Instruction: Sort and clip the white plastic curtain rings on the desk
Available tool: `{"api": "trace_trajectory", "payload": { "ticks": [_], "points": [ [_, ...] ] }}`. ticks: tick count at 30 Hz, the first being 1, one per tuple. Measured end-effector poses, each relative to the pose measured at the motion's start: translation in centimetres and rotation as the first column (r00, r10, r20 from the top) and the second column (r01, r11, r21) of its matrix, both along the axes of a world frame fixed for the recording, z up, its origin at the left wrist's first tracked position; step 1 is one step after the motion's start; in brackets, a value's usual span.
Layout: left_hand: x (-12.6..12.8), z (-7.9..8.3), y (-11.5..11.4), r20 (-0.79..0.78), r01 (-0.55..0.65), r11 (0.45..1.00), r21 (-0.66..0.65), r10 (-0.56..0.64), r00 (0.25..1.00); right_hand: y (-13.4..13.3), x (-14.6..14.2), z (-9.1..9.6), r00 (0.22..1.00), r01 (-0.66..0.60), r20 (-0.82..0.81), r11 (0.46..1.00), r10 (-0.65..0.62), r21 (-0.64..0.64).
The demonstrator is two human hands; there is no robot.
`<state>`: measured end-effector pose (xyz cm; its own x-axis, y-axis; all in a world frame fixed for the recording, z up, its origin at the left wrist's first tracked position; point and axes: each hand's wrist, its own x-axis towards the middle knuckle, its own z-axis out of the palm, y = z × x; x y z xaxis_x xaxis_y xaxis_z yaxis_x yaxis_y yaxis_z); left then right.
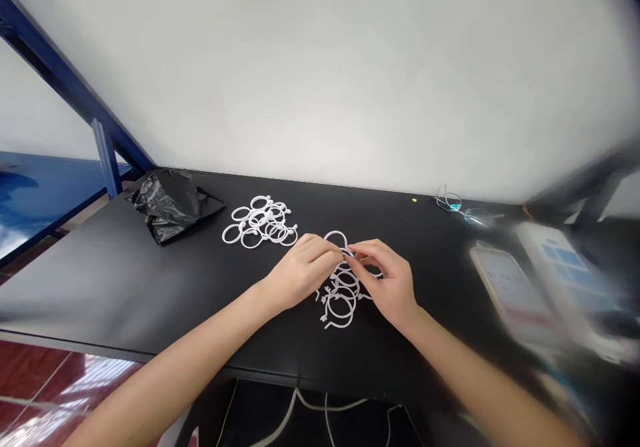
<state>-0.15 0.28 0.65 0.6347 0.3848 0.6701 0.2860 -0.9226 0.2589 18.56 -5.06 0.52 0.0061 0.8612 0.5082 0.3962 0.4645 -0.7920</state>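
Both hands meet over a black table (125, 280). My left hand (303, 270) and my right hand (387, 280) each pinch a white plastic ring (336, 239) at the top of a linked bunch of white rings (341, 300) that lies between my wrists. Fingertips of both hands nearly touch at the ring's clasp. A second pile of white rings (260, 224) lies loose on the table, to the left and a little further back than my left hand.
A crumpled black plastic bag (167, 204) sits at the back left. A pair of glasses (463, 208) lies at the back right. A phone (505, 284) and a blurred white device (565, 280) lie at the right. Cables (325, 414) hang below the front edge.
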Motion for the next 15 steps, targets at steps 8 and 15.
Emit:
{"api": "trace_trajectory", "payload": {
  "ticks": [8,15],
  "points": [
    [0.6,0.1,-0.6,0.113,-0.124,0.992,0.003,0.123,0.986,-0.7,-0.7,0.0,0.993,-0.073,-0.099,0.996,0.066,-0.06],
    [0.2,-0.7,-0.5,-0.03,-0.072,0.997,-0.017,0.071,0.997,-1.6,-1.9,-0.2,0.972,-0.181,-0.153,0.983,0.176,-0.022]
  ]
}}
